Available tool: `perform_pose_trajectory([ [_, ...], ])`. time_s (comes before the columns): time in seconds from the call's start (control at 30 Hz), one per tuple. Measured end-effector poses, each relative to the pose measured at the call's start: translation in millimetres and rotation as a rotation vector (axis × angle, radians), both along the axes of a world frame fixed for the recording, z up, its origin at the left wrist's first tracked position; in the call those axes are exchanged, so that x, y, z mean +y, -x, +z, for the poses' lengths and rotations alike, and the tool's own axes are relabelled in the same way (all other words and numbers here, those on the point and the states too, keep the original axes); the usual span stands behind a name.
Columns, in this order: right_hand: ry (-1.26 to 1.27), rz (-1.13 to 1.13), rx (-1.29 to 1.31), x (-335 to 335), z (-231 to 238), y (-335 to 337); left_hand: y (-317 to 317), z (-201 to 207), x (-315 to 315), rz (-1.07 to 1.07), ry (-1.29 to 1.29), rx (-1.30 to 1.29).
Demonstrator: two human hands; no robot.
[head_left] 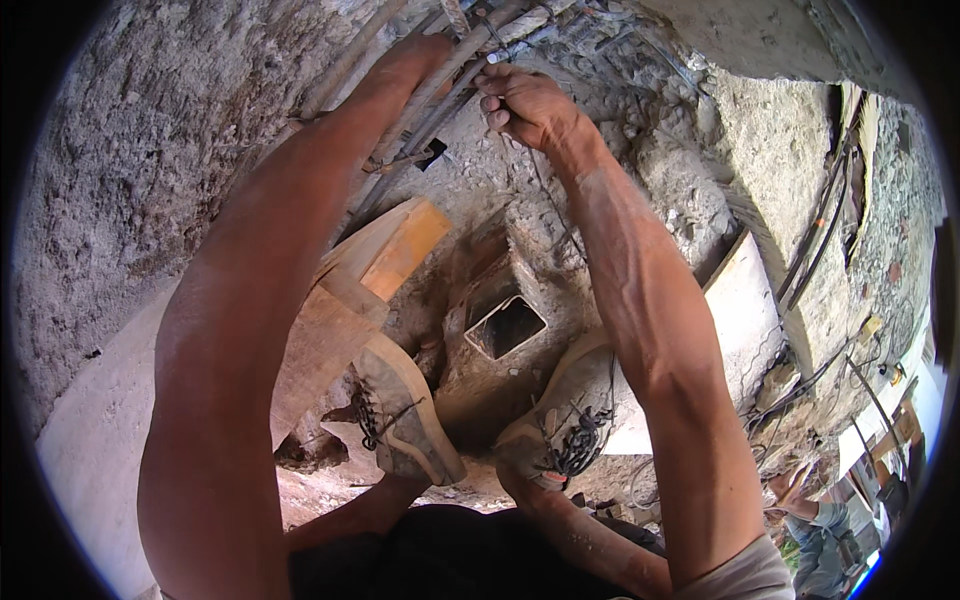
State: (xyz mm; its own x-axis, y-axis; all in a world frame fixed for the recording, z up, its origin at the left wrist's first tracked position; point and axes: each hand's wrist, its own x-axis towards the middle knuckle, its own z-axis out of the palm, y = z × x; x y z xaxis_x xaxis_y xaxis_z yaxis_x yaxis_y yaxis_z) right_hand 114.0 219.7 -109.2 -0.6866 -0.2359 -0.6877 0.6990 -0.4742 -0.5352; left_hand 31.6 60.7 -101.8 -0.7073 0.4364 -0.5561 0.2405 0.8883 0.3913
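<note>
Where steel bars (441, 113) slant up rightward, right fingers (501, 81) curled, left hand (428, 50) partly hidden, both grasps unclear

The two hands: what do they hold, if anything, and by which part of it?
It cannot be told: bars partly hide the left hand, and the right hand, curled, shows no clear object.

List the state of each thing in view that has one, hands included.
Steel bars: slanted, side by side.
Left hand: mostly hidden behind the bars; grip unclear.
Right hand: fingers curled; any hold unclear.
Square tube: end open.
Wooden block: slanted.
Left shoe: worn, dusty.
Right shoe: worn, dusty.
</note>
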Motion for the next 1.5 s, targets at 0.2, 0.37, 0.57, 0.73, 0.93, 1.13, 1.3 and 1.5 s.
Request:
perform_pose_trajectory([
  [0.2,-0.365,0.364,0.079,17,25,-21,-7,24,-8,-0.118,0.134,0.162],
  [0.37,-0.803,0.307,0.309,11,3,-23,-10,36,14,-0.154,0.241,0.134],
  [0.57,-0.899,0.508,0.355,-19,25,-2,-13,54,-10,-0.022,0.136,0.141],
  [0.73,-0.638,0.299,0.158,-4,6,-16,-15,35,-9,0.042,-0.149,0.074],
  [0.93,-1.090,0.339,0.335,6,-2,-16,-14,61,8,0.338,0.030,-0.115],
  [1.13,-0.873,0.317,0.272,15,16,-31,-20,65,5,0.421,-0.097,-0.092],
  [1.3,-0.956,0.420,0.182,9,45,-40,-32,61,-5,0.358,-0.180,0.066],
  [1.5,-0.869,0.394,0.206,16,68,-42,-27,88,-5,0.208,-0.054,-0.089],
])
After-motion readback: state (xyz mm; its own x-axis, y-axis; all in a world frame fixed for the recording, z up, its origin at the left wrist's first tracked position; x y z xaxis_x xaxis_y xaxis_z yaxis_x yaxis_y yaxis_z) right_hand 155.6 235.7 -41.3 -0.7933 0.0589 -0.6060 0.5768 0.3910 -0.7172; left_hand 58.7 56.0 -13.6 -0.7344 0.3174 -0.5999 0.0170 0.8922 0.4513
